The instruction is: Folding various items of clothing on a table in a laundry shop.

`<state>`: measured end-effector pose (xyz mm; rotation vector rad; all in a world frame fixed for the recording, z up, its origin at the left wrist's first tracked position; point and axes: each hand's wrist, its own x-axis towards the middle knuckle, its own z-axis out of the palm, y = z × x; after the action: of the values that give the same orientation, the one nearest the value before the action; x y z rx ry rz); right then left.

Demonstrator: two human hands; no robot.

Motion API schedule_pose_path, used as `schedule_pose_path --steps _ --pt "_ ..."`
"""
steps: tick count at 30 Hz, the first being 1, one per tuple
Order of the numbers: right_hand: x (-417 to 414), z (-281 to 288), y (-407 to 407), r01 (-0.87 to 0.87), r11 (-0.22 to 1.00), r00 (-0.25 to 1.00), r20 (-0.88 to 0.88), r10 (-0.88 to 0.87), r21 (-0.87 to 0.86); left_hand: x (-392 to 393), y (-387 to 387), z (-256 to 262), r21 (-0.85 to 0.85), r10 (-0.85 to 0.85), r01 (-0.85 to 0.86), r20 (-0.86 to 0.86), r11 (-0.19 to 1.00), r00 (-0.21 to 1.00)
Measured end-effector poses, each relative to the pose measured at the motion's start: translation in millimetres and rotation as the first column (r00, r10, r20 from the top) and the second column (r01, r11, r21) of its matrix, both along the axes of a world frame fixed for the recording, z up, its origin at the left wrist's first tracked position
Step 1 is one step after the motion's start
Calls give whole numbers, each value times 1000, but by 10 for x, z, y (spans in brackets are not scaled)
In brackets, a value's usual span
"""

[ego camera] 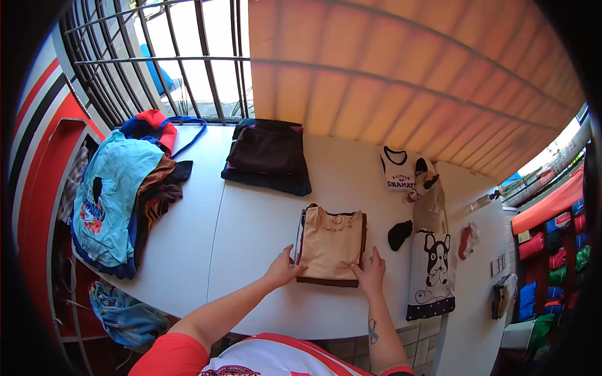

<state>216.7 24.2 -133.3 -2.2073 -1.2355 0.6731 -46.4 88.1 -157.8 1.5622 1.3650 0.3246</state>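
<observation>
A stack of folded shirts lies on the white table, with a tan shirt (333, 244) on top and darker garments showing at its edges. My left hand (284, 269) touches the stack's lower left edge, fingers spread. At the lower right edge, my right hand (370, 271) rests with its thumb on the tan cloth and its fingers beside the stack. Behind it sits a pile of dark folded garments (265, 157). To the right are a black cloth item (400, 235) and a folded white garment with a printed dog (431, 277).
A heap of clothes under a light blue shirt (117, 188) covers the table's left end. A white sleeveless top (398, 169) lies at the back right. A spray bottle (483, 202) and red-and-white socks (467, 241) are farther right. Window bars (204, 58) stand behind the table (249, 225).
</observation>
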Motion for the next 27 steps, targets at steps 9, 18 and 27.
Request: schedule_pose_path --steps 9,18,27 --pt "-395 -435 -34 -597 802 495 776 390 -23 -555 -322 31 -105 90 -85 43 991 995" --pt "187 -97 1730 -600 799 639 624 450 38 -819 -444 249 -100 240 -241 -24 965 971" --pt "-145 -242 2321 -497 858 729 600 331 130 -2789 -167 472 567 672 -488 -166 664 722"
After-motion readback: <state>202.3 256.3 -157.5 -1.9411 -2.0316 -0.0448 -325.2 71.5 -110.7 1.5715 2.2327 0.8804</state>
